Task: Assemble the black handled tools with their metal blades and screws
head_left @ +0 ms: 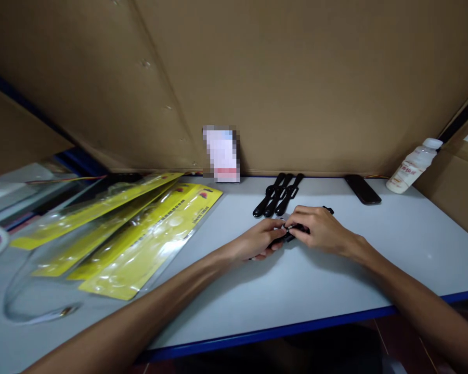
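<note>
A black spokeshave (290, 238) is held between my two hands, just above the table. My left hand (263, 239) is closed around its left handle, whose tip shows under the fingers. My right hand (315, 228) is closed at the tool's middle, its thumb and fingertips pinching near a small shiny metal part (284, 224). The other handle end sticks out beyond the right knuckles. My fingers hide most of the tool. Right behind my hands, three more black spokeshaves (271, 201) lie side by side on the table.
Several yellow-backed clear plastic packs (152, 244) overlap on the left, near a cable (58, 314). A blurred-out phone-like screen (224, 156) leans on the cardboard wall (281, 93). A dark phone (362, 189) and a tilted white bottle (413, 167) are at the back right.
</note>
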The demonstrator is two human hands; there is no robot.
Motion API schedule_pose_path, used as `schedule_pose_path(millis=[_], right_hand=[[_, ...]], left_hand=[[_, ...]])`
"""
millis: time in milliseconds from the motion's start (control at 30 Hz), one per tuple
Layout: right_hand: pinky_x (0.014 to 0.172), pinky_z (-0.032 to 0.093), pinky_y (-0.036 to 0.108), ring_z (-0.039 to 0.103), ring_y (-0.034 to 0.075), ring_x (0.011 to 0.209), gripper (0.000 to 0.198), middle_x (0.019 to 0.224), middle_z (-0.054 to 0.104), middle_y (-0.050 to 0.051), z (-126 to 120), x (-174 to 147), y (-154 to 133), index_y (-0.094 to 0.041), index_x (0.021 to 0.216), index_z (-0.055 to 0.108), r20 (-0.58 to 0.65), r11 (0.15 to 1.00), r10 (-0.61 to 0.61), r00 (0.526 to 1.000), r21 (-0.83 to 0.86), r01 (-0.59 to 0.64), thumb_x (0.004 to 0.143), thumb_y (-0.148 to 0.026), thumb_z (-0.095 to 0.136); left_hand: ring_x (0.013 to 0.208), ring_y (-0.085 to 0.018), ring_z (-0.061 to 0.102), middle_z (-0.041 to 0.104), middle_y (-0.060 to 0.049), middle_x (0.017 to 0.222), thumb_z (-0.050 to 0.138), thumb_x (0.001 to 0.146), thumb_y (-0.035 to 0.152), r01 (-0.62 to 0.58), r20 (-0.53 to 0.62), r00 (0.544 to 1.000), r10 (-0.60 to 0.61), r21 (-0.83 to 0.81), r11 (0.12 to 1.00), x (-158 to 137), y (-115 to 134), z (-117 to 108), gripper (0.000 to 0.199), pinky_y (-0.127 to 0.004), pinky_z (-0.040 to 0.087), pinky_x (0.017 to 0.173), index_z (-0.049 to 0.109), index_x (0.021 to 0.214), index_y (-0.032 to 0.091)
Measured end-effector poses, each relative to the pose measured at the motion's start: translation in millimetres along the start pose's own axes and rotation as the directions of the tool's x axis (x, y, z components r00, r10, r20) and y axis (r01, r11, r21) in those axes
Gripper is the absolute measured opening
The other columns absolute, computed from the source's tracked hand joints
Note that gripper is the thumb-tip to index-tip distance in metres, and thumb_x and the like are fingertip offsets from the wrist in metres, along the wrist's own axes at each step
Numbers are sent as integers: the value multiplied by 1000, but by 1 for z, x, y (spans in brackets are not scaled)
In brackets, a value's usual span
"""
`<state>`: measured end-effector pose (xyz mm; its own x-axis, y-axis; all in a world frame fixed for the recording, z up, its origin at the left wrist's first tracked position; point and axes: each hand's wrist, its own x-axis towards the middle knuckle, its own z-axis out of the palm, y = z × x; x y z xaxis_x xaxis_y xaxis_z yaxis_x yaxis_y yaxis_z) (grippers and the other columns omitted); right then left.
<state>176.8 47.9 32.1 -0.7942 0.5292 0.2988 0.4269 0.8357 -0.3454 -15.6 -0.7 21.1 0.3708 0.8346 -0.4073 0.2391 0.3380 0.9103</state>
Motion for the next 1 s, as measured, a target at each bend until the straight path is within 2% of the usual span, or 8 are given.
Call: schedule_pose_path(millis=[133,233,300,367,500,733,1000], right_hand=[[62,34,28,53,14,72,20,88,65,3,-2,1,-1,-19,86,71,-18,995,-36,999,-96,35,96,-20,53],[60,32,29,52,14,71,20,85,64,5,-1,4,-7,-16,85,68,0,987,-17,1000,-158,16,95,-16,51],[62,34,28,53,14,72,17,84,65,4,0,7,-10,-17,89,67,6,995,20,1000,-93,-19,91,-11,51],[63,34,27,54,13,70,19,80,65,1,0,10,-10,-18,89,66,13,997,70,997,19,-70,87,-7,52],[60,32,25,49,10,59,16,64,61,-4,-1,14,-8,-18,77,65,25,972,171,985,156,-173,82,-5,56],[62,31,25,50,11,65,14,73,63,-2,-5,15,-7,-18,75,66,-9,981,166,986,100,-164,81,-7,60],[62,30,26,51,12,66,12,73,64,-2,-6,15,-9,-19,74,66,5,964,245,969,104,-244,85,-13,62]], left_hand=[[41,-5,26,42,7,61,43,96,31,-16,2,1000,16,9,1000,0,1,1,14,-17,17,36,50,96,19],[40,-5,26,43,7,61,42,96,29,-23,-3,1000,23,12,1000,1,1,2,13,-17,19,36,50,94,18],[40,-5,26,42,7,61,40,97,26,-18,-10,1000,18,8,1000,1,1,3,13,-16,19,36,50,95,18],[40,-5,27,42,7,59,39,97,25,-16,-19,1000,17,13,1000,1,0,4,16,-16,19,36,50,106,19],[39,-7,27,42,8,57,40,97,26,-41,-26,999,42,45,998,0,1,6,33,-15,20,36,46,130,21],[39,-7,25,42,7,57,36,99,31,-28,-21,999,29,37,999,0,1,5,37,-15,18,35,50,132,19],[39,-7,25,43,7,57,39,99,38,-23,-31,999,25,67,997,2,-3,3,36,-16,19,35,54,125,18]])
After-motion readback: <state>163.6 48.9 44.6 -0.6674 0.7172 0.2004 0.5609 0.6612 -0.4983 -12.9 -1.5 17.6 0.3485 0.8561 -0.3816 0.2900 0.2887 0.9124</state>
